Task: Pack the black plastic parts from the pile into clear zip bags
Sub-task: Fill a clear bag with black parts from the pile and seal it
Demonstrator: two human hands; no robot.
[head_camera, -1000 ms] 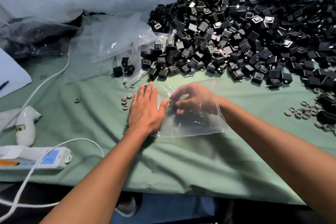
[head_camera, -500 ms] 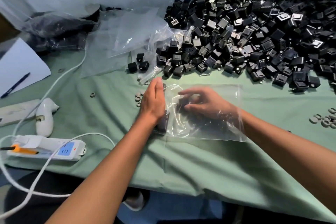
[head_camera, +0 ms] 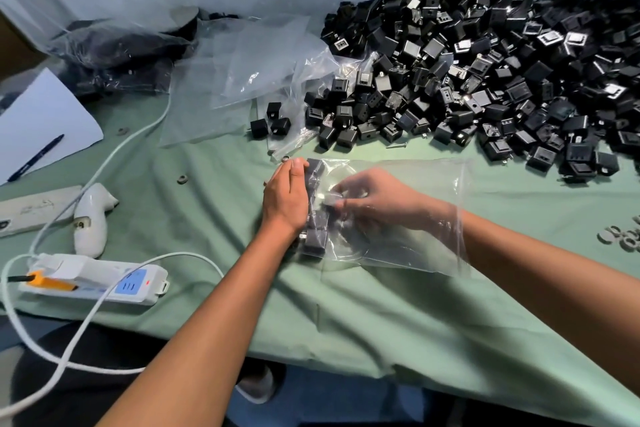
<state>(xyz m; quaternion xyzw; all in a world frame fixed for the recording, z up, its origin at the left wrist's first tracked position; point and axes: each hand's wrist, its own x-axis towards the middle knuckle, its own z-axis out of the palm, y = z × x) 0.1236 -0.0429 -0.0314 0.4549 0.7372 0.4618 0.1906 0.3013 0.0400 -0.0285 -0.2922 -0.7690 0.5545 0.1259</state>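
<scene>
Both hands at zip bag [head_camera: 398,218] — left hand [head_camera: 285,198] now edge-on, straight-fingered; right hand [head_camera: 377,199] inside, pinching part [head_camera: 330,199].

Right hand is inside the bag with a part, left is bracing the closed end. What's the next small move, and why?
Probably set the part that the right hand holds beside the black parts lined up along the bag's left end, then release. The left hand presses flat against that end from outside, giving a backstop, and the bag has plenty of bare room to the right.
</scene>
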